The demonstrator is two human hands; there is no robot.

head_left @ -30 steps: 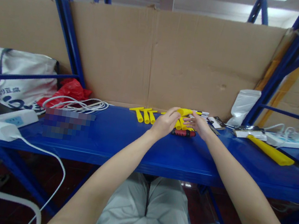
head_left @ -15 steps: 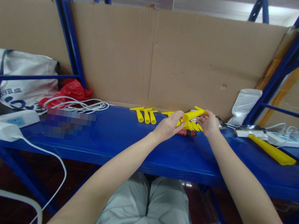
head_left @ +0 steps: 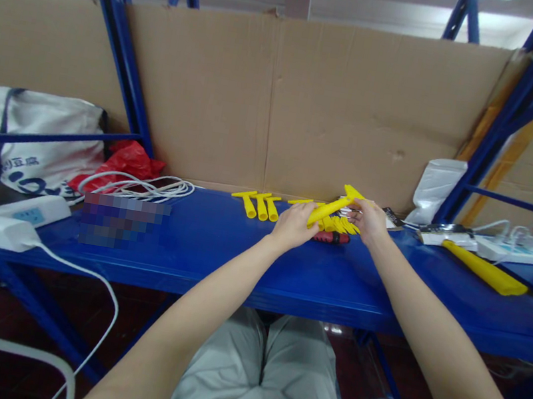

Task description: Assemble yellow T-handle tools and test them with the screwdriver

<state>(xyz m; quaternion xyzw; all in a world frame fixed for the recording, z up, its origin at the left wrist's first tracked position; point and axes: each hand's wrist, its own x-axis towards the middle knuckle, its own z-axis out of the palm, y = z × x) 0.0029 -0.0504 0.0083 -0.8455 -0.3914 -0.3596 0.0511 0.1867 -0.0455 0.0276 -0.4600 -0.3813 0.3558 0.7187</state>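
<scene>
My left hand point(head_left: 294, 224) is closed around the handle end of a yellow T-shaped squeegee point(head_left: 329, 211), held tilted above the shelf. Its flat head points up and to the right. The fingers of my right hand point(head_left: 369, 219) are closed at the head end; their tips are partly hidden. Beneath the hands lie several yellow handle pieces point(head_left: 344, 225) and a red-and-black tool point(head_left: 334, 237), mostly covered. To the left, three more yellow T-shaped squeegees point(head_left: 261, 209) lie side by side near the cardboard.
The blue shelf point(head_left: 217, 252) is backed by a cardboard sheet point(head_left: 202, 95). A long yellow tube point(head_left: 485, 269) and a power strip point(head_left: 516, 251) lie right. Left are coiled white cables point(head_left: 161, 189), a red bag point(head_left: 133, 161), a cloth bag point(head_left: 49, 131) and another power strip point(head_left: 36, 212).
The squeegee has turned in my hands: its handle end has dropped toward my left palm, and its head now shows more broadly. My left hand has shifted slightly left and down.
</scene>
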